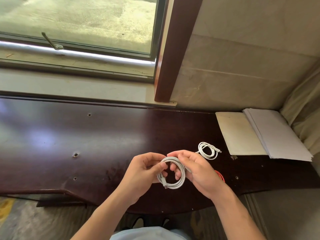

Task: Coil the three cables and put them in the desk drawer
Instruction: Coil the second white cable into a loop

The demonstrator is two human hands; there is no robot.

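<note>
Both forearms reaching forward, left hand [144,172] and right hand [195,172] close together, fingers curled, pinching one coiled cable [173,174].

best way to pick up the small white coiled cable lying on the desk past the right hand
Pinch across the bundled loops of the small white coil on its near-left arc, coming from above. It lies flat on the desk, so fingers can close over all strands there; the plug end pokes out on the far right, so avoid that side or the coil may loosen.
</note>
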